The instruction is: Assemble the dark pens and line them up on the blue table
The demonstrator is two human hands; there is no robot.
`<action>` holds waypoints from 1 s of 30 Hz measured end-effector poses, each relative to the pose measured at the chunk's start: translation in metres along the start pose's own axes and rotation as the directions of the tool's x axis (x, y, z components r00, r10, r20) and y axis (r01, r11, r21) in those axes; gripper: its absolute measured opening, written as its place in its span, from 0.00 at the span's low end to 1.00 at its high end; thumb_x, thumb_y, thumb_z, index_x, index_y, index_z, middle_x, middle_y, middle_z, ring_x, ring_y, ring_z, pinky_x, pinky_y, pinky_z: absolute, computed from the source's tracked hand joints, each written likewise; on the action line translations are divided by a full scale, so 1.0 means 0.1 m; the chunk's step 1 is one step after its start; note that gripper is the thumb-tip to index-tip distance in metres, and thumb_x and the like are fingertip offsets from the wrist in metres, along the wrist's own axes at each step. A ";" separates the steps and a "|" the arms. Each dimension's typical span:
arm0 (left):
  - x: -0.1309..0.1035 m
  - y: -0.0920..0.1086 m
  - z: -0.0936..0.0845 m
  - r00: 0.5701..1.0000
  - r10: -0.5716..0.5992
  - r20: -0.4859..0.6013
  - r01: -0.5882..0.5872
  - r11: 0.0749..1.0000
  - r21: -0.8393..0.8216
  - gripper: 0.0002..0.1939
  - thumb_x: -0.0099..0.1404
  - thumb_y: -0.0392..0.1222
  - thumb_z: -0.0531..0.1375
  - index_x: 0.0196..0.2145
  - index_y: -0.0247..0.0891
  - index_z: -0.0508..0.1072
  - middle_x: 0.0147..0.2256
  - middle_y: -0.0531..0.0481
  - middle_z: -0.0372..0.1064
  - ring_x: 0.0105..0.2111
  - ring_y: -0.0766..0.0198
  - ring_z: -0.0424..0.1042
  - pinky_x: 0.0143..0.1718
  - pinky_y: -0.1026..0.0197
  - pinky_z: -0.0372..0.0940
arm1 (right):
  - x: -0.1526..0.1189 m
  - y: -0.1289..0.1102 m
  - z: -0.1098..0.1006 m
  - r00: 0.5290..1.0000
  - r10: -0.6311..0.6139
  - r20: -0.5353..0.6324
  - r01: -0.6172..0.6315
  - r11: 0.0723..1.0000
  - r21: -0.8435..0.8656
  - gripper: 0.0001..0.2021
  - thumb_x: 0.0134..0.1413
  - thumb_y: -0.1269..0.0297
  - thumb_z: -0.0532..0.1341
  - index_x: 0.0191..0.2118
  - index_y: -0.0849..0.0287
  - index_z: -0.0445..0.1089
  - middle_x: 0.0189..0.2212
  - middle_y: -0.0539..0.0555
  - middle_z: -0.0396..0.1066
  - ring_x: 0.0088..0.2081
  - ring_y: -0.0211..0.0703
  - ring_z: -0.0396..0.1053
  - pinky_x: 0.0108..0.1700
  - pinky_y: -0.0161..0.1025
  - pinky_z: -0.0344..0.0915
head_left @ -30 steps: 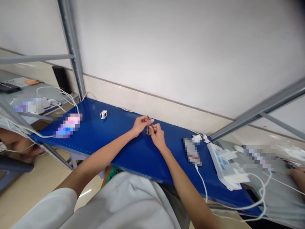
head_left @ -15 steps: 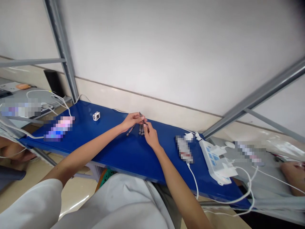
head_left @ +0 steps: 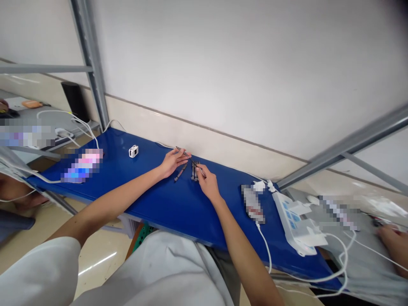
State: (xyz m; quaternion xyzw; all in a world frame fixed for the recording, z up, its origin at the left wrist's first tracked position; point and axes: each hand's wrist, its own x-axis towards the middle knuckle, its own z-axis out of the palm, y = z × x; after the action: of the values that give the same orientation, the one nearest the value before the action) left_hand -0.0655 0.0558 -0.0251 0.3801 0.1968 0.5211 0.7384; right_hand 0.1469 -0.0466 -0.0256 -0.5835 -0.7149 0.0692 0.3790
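Note:
My left hand is closed in a pinch on a dark, slim pen, whose end sticks out above the thumb. Its other fingers stretch toward the right. My right hand grips a thin dark pen part that slants up toward the left fingers. Whether the two pieces are joined cannot be made out. Below and between the hands, several dark pens lie side by side on the blue table. One more pen rests at a slant under my left hand.
A small white-and-black case stands at the back left. Left of it lies a blurred-out phone on a cable. At right are another blurred-out phone and a white power strip with plugs. Another person's hand shows at far right.
My hands have moved apart, and a thin dark length now shows between them. The left hand's fingers have straightened somewhat. The view has shifted slightly.

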 end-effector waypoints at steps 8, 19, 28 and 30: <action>0.03 0.04 -0.06 1.000 -0.002 -0.015 0.001 0.999 -0.049 0.22 0.68 0.56 0.76 0.49 0.39 0.79 0.55 0.36 0.84 0.56 0.53 0.83 0.62 0.50 0.72 | -0.01 0.01 0.02 1.000 0.006 0.010 -0.007 0.999 0.042 0.29 0.78 0.38 0.53 0.61 0.55 0.79 0.28 0.52 0.76 0.30 0.50 0.76 0.33 0.40 0.67; -0.04 -0.03 0.01 0.998 -0.024 0.051 0.022 0.998 0.051 0.25 0.67 0.57 0.78 0.50 0.38 0.79 0.51 0.37 0.86 0.45 0.59 0.86 0.56 0.55 0.76 | -0.01 0.01 0.03 1.000 0.005 0.013 -0.005 1.000 0.026 0.26 0.79 0.41 0.54 0.63 0.53 0.76 0.31 0.52 0.78 0.31 0.48 0.75 0.35 0.40 0.65; 0.03 0.11 -0.06 0.999 0.026 -0.045 -0.026 1.000 0.002 0.17 0.74 0.50 0.73 0.52 0.37 0.78 0.50 0.39 0.86 0.47 0.60 0.86 0.55 0.58 0.76 | 0.00 0.03 0.01 1.000 0.006 -0.023 -0.005 1.000 0.026 0.23 0.79 0.40 0.55 0.53 0.52 0.77 0.27 0.50 0.72 0.28 0.46 0.70 0.34 0.39 0.60; 0.02 0.12 -0.05 0.998 0.026 -0.052 -0.026 1.000 0.002 0.17 0.74 0.50 0.73 0.52 0.37 0.78 0.50 0.38 0.85 0.48 0.60 0.86 0.56 0.58 0.76 | 0.00 0.02 0.01 1.000 0.004 -0.021 -0.003 1.000 0.031 0.23 0.79 0.40 0.55 0.53 0.52 0.77 0.28 0.50 0.73 0.28 0.46 0.70 0.34 0.39 0.60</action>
State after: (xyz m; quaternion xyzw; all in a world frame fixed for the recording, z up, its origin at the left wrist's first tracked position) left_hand -0.0756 0.0619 -0.0194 0.3693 0.2114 0.5403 0.7260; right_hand 0.1475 -0.0457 -0.0274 -0.5796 -0.7086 0.0746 0.3954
